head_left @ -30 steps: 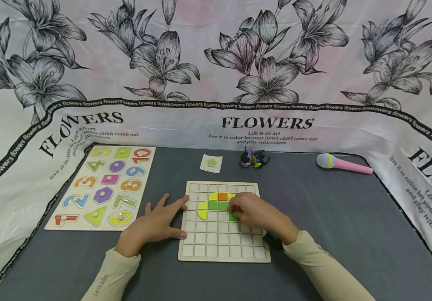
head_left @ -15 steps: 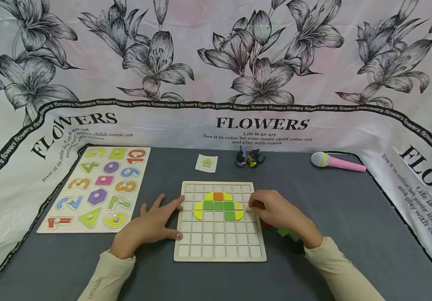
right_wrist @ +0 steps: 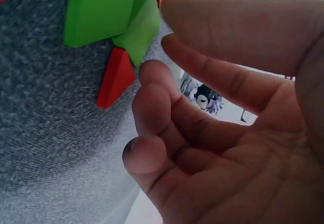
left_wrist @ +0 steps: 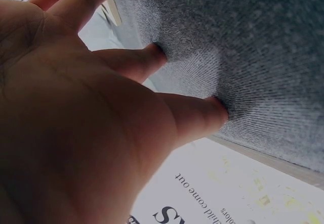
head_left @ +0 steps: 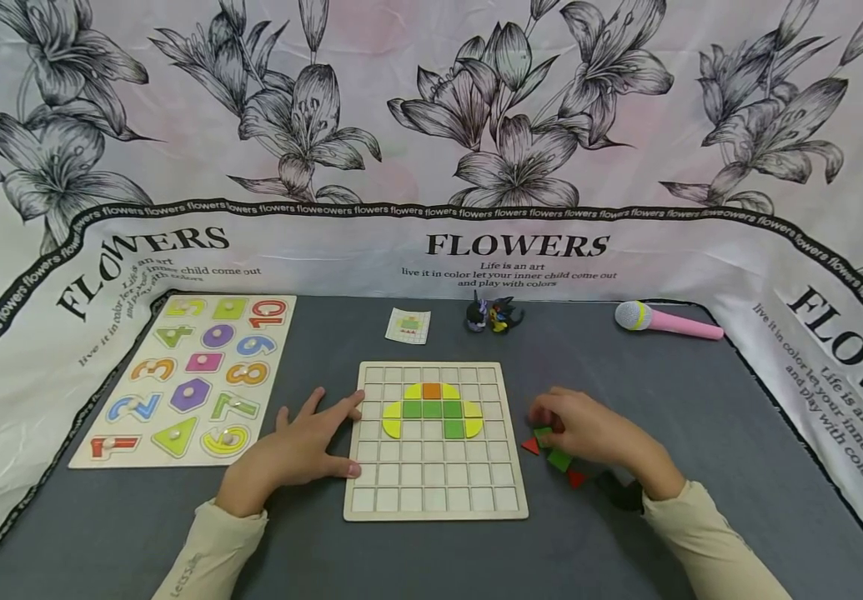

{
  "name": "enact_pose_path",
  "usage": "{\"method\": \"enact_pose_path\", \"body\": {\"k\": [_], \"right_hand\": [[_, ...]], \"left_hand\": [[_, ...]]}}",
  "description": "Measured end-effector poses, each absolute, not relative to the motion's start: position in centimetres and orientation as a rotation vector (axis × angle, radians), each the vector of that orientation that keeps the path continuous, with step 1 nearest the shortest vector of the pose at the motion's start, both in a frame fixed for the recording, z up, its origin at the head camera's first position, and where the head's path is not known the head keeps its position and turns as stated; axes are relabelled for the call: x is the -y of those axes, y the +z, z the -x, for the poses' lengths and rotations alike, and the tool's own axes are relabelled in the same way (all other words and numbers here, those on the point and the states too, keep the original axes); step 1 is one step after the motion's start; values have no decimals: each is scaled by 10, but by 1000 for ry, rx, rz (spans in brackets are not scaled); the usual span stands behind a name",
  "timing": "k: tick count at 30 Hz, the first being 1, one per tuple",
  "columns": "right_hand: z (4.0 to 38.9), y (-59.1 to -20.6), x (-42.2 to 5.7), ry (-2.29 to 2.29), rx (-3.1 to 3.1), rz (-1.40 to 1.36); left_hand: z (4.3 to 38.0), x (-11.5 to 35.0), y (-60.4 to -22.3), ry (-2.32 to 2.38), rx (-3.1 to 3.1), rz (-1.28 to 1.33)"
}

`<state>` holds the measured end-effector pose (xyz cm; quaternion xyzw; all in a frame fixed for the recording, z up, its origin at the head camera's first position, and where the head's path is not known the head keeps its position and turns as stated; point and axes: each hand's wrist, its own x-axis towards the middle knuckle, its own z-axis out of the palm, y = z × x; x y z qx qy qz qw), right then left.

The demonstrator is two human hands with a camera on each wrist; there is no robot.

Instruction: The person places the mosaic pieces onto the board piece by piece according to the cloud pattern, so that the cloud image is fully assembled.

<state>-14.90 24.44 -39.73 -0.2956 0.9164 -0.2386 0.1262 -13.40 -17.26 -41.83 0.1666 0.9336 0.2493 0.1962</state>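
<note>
A wooden grid board (head_left: 431, 498) lies in the middle of the table, its upper cells bearing yellow rounded pieces (head_left: 474, 420), an orange square (head_left: 431, 391) and several green squares (head_left: 454, 428). My left hand (head_left: 288, 450) is spread at the board's left side, with thumb and some fingertips at its edge; in the left wrist view other fingertips press the grey cloth. Right of the board, my right hand (head_left: 592, 427) reaches over loose green pieces (right_wrist: 101, 11) and red triangular pieces (right_wrist: 116, 80). Its thumb and index finger are apart, tips beside a green piece (right_wrist: 144, 27), nothing between them.
A number-and-shape puzzle board (head_left: 189, 392) lies at the left. Behind the grid board are a small pattern card (head_left: 407, 326) and two dark figurines (head_left: 502, 316). A pink toy microphone (head_left: 667, 320) lies at the back right, before the flower-printed cloth (head_left: 341, 250).
My right hand has moved from the board rightward to the loose pieces, uncovering a yellow rounded piece and a green square on the grid. My left hand stays at the board's left edge.
</note>
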Motion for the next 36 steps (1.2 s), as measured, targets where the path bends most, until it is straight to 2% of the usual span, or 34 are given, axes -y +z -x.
{"method": "enact_pose_path", "body": {"k": [9,18,36], "right_hand": [[146,-399,-244,-627,-2660,835],[149,-399,-238,-764,-2646,845],[161,-394,-195,-961,-2600,926]], "left_hand": [[133,174,-419,701,-2613,-481],[132,176,-420,693,-2620,-481],[132,176,-422,682,-2624,-459]]}}
